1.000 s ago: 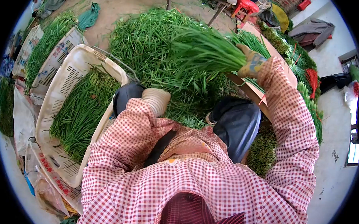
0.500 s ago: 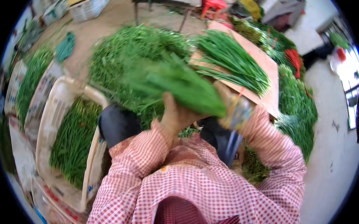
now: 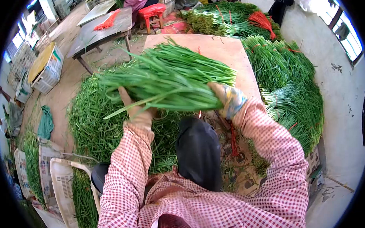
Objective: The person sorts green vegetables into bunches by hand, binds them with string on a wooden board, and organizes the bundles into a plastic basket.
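A long bunch of green chives (image 3: 171, 91) lies across both my hands above my knees, slightly blurred by motion. My left hand (image 3: 136, 108) grips it from below near its leafy end, thumb raised along the near side. My right hand (image 3: 229, 99), partly covered by a patterned glove or wrap, closes on the stem end; some of its fingers are hidden. Just behind, a second bundle of chives (image 3: 204, 60) rests on a tan board (image 3: 229, 45). Below my left hand spreads a heap of loose green leaves (image 3: 98, 119).
Tied chive bundles (image 3: 288, 73) are stacked along the wall at the right. Red ties (image 3: 262, 22) lie on the stack. A cream crate (image 3: 65, 190) with greens stands at the lower left. Farther back are a dark table (image 3: 92, 36), a red stool (image 3: 152, 12) and another person (image 3: 134, 1).
My view has swung to the right. Both hands have carried the chives forward to the board's near edge, beside the other bundle. My right hand now grips the stem end.
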`<action>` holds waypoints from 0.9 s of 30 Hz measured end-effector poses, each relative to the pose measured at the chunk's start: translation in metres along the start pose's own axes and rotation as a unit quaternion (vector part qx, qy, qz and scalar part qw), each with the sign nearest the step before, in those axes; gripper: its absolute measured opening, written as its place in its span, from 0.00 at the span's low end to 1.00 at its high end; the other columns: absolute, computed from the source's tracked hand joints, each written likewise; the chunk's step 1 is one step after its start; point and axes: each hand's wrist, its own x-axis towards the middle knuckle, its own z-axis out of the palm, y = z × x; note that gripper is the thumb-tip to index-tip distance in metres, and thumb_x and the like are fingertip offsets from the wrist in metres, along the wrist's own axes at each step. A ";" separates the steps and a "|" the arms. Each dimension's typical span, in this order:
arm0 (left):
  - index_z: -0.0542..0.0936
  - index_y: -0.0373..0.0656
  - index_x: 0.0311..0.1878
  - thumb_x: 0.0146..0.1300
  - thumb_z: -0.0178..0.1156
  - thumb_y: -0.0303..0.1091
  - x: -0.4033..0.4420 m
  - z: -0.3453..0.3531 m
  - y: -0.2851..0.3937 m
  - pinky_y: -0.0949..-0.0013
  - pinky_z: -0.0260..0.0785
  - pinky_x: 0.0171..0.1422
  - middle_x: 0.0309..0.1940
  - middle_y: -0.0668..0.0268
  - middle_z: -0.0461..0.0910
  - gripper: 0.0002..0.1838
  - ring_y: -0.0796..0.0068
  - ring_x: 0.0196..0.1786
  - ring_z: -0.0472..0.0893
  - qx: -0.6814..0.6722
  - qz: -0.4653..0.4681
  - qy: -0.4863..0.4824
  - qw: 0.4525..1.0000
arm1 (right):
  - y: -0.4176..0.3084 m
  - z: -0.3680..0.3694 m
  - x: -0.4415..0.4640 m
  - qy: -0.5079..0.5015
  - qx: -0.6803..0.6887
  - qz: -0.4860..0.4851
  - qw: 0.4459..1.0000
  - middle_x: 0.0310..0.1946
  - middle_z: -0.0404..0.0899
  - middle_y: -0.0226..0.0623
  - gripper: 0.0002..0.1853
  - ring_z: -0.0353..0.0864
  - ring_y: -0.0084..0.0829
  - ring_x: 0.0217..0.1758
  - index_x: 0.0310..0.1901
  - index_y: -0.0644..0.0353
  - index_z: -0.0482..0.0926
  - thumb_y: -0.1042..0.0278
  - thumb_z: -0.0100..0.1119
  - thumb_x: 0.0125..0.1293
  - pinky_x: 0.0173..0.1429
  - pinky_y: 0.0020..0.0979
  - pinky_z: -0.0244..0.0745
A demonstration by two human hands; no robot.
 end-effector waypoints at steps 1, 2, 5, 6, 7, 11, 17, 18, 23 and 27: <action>0.62 0.53 0.70 0.56 0.46 0.76 0.012 0.019 0.007 0.42 0.53 0.72 0.68 0.59 0.62 0.46 0.55 0.68 0.63 0.040 0.010 0.037 0.998 | 0.017 -0.014 0.012 -0.005 -0.012 0.008 1.000 0.48 0.77 0.48 0.35 0.77 0.47 0.54 0.62 0.55 0.66 0.76 0.63 0.49 0.57 0.36 0.73; 0.62 0.53 0.69 0.56 0.47 0.75 0.026 0.034 0.013 0.40 0.52 0.72 0.67 0.60 0.63 0.45 0.55 0.68 0.63 0.081 0.022 0.072 0.994 | 0.041 -0.016 0.025 0.039 -0.037 -0.025 0.998 0.47 0.77 0.49 0.38 0.78 0.47 0.51 0.63 0.58 0.64 0.74 0.67 0.47 0.55 0.36 0.74; 0.63 0.48 0.67 0.58 0.54 0.66 0.096 0.027 0.039 0.44 0.54 0.70 0.65 0.61 0.66 0.41 0.55 0.65 0.66 0.157 0.154 0.152 0.964 | 0.073 -0.033 0.054 -0.008 -0.094 0.075 0.993 0.44 0.78 0.46 0.42 0.80 0.44 0.50 0.65 0.57 0.63 0.71 0.71 0.46 0.54 0.34 0.75; 0.63 0.47 0.67 0.58 0.54 0.64 0.119 0.015 0.057 0.44 0.50 0.71 0.68 0.60 0.61 0.41 0.55 0.68 0.63 0.134 0.126 0.110 0.977 | 0.113 -0.010 0.065 -0.026 -0.066 0.094 0.993 0.46 0.78 0.46 0.41 0.79 0.43 0.51 0.65 0.56 0.63 0.71 0.71 0.46 0.55 0.34 0.75; 0.62 0.47 0.67 0.58 0.55 0.63 0.137 0.002 0.079 0.44 0.47 0.72 0.71 0.59 0.56 0.40 0.55 0.70 0.59 0.111 0.097 0.069 0.987 | 0.124 0.002 0.069 -0.057 -0.080 0.131 0.987 0.48 0.77 0.46 0.41 0.79 0.42 0.52 0.65 0.55 0.63 0.73 0.70 0.47 0.56 0.34 0.75; 0.68 0.43 0.61 0.56 0.65 0.45 0.160 -0.029 0.141 0.52 0.60 0.67 0.59 0.60 0.70 0.32 0.61 0.61 0.70 0.243 0.156 0.144 0.947 | 0.121 0.002 0.085 -0.188 -0.106 0.242 0.946 0.53 0.77 0.47 0.43 0.80 0.40 0.54 0.68 0.53 0.59 0.76 0.66 0.48 0.56 0.33 0.75; 0.59 0.40 0.69 0.40 0.72 0.60 0.060 0.060 -0.013 0.48 0.55 0.71 0.65 0.53 0.63 0.57 0.48 0.68 0.62 0.784 0.311 -0.275 0.461 | 0.148 0.022 0.090 -0.183 -0.058 0.330 0.924 0.54 0.77 0.47 0.31 0.78 0.43 0.55 0.67 0.51 0.62 0.62 0.54 0.61 0.56 0.36 0.73; 0.58 0.43 0.71 0.34 0.72 0.66 0.050 0.066 -0.050 0.39 0.40 0.74 0.69 0.54 0.57 0.62 0.46 0.72 0.54 0.782 0.324 -0.371 0.383 | 0.156 0.030 0.087 -0.166 -0.057 0.341 0.924 0.54 0.76 0.47 0.27 0.78 0.44 0.56 0.66 0.51 0.63 0.58 0.50 0.65 0.57 0.37 0.72; 0.49 0.60 0.74 0.38 0.70 0.63 0.071 0.085 -0.138 0.35 0.30 0.73 0.74 0.55 0.48 0.61 0.50 0.77 0.43 0.855 0.239 -0.439 0.142 | 0.136 0.031 0.062 -0.021 -0.068 0.186 0.980 0.52 0.77 0.43 0.23 0.76 0.45 0.56 0.63 0.53 0.66 0.64 0.51 0.66 0.59 0.38 0.72; 0.47 0.51 0.75 0.35 0.71 0.64 0.102 0.096 -0.136 0.41 0.37 0.74 0.73 0.52 0.49 0.65 0.52 0.76 0.47 0.892 0.132 -0.401 0.160 | 0.123 0.010 0.046 -0.004 0.016 0.186 0.982 0.52 0.76 0.48 0.35 0.75 0.48 0.56 0.63 0.56 0.64 0.72 0.64 0.51 0.62 0.39 0.70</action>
